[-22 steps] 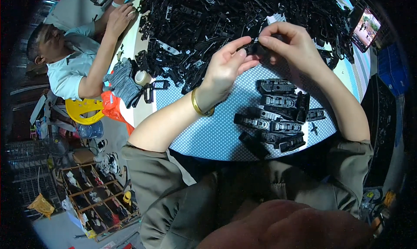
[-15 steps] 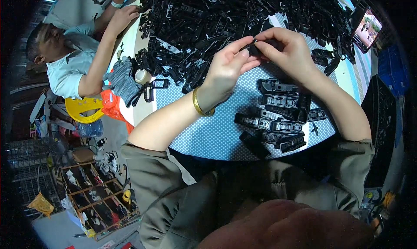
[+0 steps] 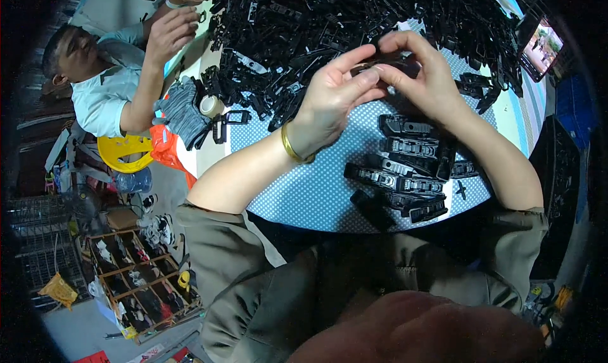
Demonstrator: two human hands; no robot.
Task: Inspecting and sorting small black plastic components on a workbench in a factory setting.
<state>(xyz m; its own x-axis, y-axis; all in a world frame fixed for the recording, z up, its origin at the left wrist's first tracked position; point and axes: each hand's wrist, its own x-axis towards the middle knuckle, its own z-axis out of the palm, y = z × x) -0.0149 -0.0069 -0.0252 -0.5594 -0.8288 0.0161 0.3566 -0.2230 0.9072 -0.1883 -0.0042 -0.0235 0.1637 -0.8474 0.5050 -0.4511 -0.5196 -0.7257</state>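
Observation:
My left hand and my right hand meet over the dotted tabletop, their fingertips pinching a small dark plastic part. My fingers hide much of it, so its full shape cannot be made out. Below my right hand, several black plastic assemblies lie in a stacked group. A small black cross-shaped piece rests beside that group. Beyond my fingers spreads a big heap of loose black plastic parts.
Across the left side sits another person, one hand raised near the heap. Grey gloves and a tape roll lie at the table's left. A lit screen stands at the right edge. A wooden shoe rack is on the floor.
My right fingers have lifted and shifted slightly around the small part; both hands stay together. The other person's hand has risen off the table edge.

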